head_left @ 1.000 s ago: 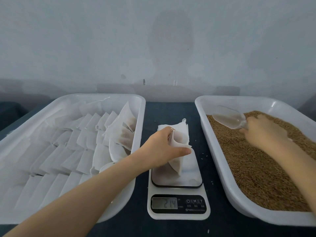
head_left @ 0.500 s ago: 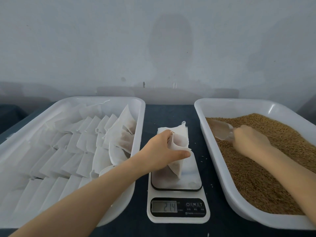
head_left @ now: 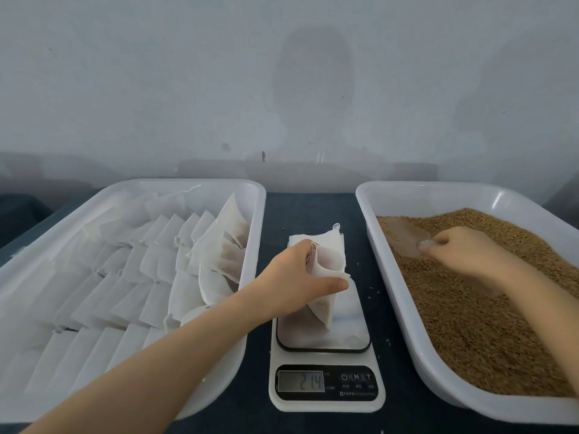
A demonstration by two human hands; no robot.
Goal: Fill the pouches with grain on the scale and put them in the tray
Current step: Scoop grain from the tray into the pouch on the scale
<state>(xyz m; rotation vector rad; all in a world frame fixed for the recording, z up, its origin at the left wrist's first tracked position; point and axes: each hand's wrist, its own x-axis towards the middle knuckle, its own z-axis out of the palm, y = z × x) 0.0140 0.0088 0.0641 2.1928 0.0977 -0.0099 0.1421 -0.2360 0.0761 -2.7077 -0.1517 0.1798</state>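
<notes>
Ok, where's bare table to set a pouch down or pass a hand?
Widest bare table lies behind the pouch stack, between the left tray and the grain tray. A narrow strip runs between the scale and the grain tray. Crowded: the left tray is packed with pouches; the left hand holds a pouch over the scale.

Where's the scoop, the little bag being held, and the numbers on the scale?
scoop [head_left: 402, 236]: head view, on its clear bowl.
pouch [head_left: 324, 303]: head view, on its lower half.
scale display [head_left: 301, 381]: head view, on the middle of the screen.
</notes>
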